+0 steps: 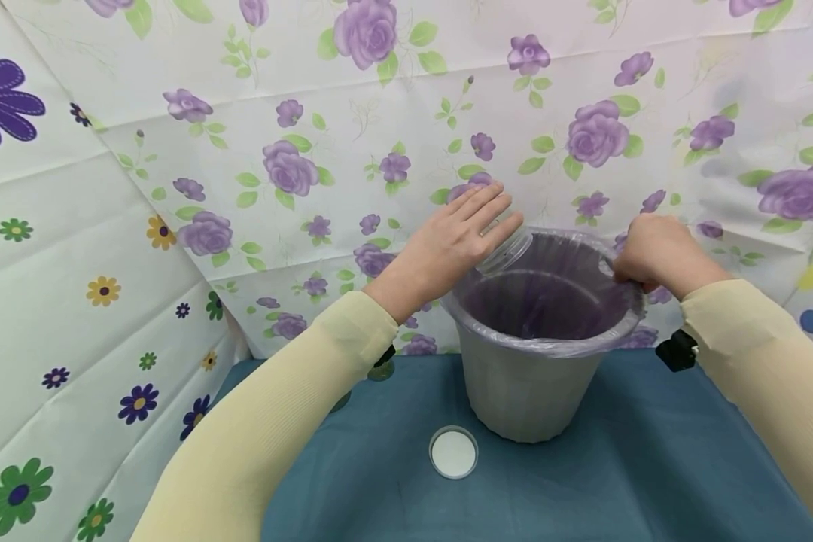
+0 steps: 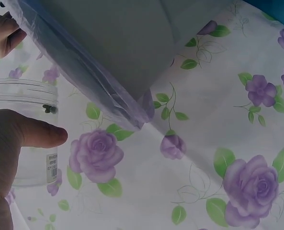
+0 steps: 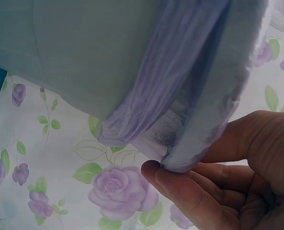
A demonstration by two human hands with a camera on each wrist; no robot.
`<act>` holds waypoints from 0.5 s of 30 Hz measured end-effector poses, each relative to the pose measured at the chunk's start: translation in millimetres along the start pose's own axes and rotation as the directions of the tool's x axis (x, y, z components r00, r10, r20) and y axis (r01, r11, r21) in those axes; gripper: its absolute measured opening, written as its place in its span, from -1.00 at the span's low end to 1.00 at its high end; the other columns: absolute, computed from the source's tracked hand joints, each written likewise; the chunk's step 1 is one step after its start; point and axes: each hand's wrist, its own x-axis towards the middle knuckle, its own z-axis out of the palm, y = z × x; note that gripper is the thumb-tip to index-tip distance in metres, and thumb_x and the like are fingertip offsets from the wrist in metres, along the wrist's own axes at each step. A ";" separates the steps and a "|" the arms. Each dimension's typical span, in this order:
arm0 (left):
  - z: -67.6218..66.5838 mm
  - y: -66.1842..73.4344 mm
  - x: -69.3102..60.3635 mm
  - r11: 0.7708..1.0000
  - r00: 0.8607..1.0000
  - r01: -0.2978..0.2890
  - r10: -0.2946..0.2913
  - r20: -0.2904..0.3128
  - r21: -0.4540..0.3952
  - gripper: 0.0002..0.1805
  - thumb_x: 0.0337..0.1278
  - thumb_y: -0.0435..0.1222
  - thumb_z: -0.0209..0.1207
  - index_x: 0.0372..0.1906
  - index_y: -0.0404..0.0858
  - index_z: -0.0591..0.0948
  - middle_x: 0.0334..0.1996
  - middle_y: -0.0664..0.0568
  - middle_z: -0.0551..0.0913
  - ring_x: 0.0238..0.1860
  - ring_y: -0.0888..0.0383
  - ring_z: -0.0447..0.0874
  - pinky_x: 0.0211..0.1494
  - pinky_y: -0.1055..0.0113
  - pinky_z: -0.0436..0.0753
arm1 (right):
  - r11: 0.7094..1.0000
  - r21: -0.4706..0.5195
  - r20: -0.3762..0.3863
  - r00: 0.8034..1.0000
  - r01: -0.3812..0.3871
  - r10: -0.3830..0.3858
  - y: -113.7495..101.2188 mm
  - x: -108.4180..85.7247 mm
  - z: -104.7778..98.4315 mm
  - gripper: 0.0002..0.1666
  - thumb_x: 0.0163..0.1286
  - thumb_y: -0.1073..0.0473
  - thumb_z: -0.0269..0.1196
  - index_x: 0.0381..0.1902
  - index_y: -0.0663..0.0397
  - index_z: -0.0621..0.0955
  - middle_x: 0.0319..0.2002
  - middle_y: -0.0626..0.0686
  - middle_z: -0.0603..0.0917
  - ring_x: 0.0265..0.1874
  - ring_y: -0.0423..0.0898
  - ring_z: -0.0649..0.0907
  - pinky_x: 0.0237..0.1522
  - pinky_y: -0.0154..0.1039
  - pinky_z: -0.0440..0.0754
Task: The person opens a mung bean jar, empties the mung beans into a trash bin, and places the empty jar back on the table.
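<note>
My left hand (image 1: 447,245) grips a clear screw-top jar (image 1: 506,254), tipped with its mouth over the left part of a grey trash can (image 1: 530,391). A small dark clump (image 2: 50,109) sits inside the jar near its mouth, and a barcode label (image 2: 51,167) shows on its side. A thin purple bin liner (image 1: 549,346) lines the can and folds over its rim. My right hand (image 1: 664,254) pinches the far right of the rim between thumb and fingers, with the liner (image 3: 180,72) hanging beside them. The can's bottom is hidden.
On the blue tablecloth (image 1: 393,467), a round lid with a white centre (image 1: 454,453) lies in front of the can. Two round containers, one of them greenish (image 1: 382,370), are partly hidden by the left sleeve. Flowered sheeting (image 1: 291,248) stands close behind and at left.
</note>
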 end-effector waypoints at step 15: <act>0.2 0.2 -2.3 0.994 1.000 -0.030 0.029 0.010 0.102 -0.46 0.25 -0.42 0.08 0.33 -0.21 0.33 0.27 -0.12 0.43 0.33 -0.02 0.33 0.42 0.16 0.30 | 1.000 0.000 -0.007 1.000 0.007 -0.007 -0.9 -0.7 0.0 -0.82 -0.08 0.22 0.24 -0.66 0.26 0.51 -0.76 0.09 0.54 -0.78 -0.05 0.54 -0.68 -0.21 0.48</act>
